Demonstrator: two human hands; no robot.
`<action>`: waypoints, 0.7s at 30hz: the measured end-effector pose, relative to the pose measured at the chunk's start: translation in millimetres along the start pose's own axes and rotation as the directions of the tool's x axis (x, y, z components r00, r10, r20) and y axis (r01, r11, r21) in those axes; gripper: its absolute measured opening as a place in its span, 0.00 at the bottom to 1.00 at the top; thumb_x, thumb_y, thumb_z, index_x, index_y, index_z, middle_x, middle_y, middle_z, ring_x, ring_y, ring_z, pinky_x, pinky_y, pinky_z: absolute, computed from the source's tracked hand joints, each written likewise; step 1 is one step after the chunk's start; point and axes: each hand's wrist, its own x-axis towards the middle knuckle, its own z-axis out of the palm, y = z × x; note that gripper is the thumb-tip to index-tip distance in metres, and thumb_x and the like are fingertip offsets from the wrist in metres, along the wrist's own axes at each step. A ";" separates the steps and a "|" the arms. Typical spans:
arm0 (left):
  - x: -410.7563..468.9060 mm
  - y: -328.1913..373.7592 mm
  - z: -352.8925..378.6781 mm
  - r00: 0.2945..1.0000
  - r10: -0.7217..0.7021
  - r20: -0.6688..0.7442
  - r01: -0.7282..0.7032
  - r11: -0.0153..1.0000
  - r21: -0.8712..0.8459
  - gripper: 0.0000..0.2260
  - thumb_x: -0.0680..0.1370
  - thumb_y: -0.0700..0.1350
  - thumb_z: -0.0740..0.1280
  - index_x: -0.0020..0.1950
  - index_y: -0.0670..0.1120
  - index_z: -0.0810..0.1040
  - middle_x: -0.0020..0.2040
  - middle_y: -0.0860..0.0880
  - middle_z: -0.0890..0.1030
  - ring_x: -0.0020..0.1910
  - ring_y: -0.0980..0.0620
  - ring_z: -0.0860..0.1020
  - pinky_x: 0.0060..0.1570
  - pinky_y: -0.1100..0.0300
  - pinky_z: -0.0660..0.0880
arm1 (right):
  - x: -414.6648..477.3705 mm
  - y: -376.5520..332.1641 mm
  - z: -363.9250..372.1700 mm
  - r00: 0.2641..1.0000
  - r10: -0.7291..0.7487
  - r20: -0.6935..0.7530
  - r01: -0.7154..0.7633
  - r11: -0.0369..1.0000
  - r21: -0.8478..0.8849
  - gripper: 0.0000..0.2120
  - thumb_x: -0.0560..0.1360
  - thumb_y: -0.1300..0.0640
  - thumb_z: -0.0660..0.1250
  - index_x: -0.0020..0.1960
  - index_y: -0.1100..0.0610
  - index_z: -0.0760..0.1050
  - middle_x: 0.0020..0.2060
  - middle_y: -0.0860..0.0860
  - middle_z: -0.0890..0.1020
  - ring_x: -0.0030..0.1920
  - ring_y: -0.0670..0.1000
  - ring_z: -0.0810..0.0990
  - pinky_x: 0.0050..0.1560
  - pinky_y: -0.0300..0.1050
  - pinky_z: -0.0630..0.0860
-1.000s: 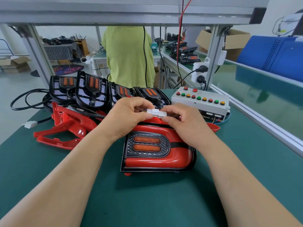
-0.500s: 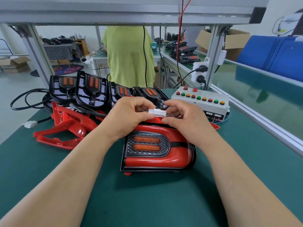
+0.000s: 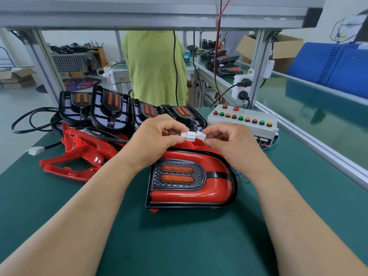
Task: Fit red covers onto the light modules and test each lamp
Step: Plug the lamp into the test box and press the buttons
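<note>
Red-covered lamp point(image 3: 191, 180) lies on the green counter point(image 3: 179, 246) just beneath both hands; left hand point(image 3: 153, 140) and right hand point(image 3: 231, 142) each pinch one end of the white connector point(image 3: 192, 135) above its far edge.

Ends of connector point(image 3: 191, 135) buried in fingers of left hand point(image 3: 153, 140) and right hand point(image 3: 231, 142); mating unclear. Its wires vanish behind right hand. Far edge of lamp point(image 3: 191, 182) hidden under both hands. Labels on box point(image 3: 243, 122) beyond right hand too small to read. Upper body of person point(image 3: 155, 66) beyond hands hidden by beam point(image 3: 159, 18).
</note>
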 end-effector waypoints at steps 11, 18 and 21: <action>2.1 -3.6 -0.1 1.000 0.014 -0.021 -0.013 1.000 0.022 0.09 0.74 0.40 0.74 0.49 0.53 0.85 0.45 0.51 0.80 0.41 0.59 0.77 0.47 0.67 0.74 | -1.7 -4.3 7.2 1.000 -0.027 -0.007 0.027 0.997 -0.070 0.11 0.72 0.64 0.75 0.49 0.50 0.83 0.40 0.43 0.82 0.42 0.35 0.79 0.45 0.25 0.72; 2.3 -5.8 -1.0 1.000 -0.012 -0.027 0.010 0.997 -0.074 0.10 0.72 0.38 0.76 0.45 0.53 0.85 0.37 0.56 0.83 0.37 0.61 0.78 0.43 0.68 0.76 | -1.8 -5.9 3.9 1.000 -0.008 0.007 0.008 1.000 -0.021 0.16 0.73 0.64 0.75 0.57 0.49 0.81 0.41 0.44 0.85 0.43 0.41 0.82 0.49 0.29 0.76; 2.1 -7.1 -0.9 1.000 -0.011 -0.023 0.009 0.998 -0.070 0.11 0.72 0.38 0.76 0.44 0.55 0.85 0.39 0.55 0.85 0.38 0.61 0.80 0.45 0.66 0.79 | -1.9 -5.9 0.1 1.000 0.006 -0.019 -0.007 1.000 -0.022 0.19 0.72 0.65 0.75 0.57 0.46 0.79 0.40 0.42 0.85 0.43 0.39 0.83 0.48 0.28 0.75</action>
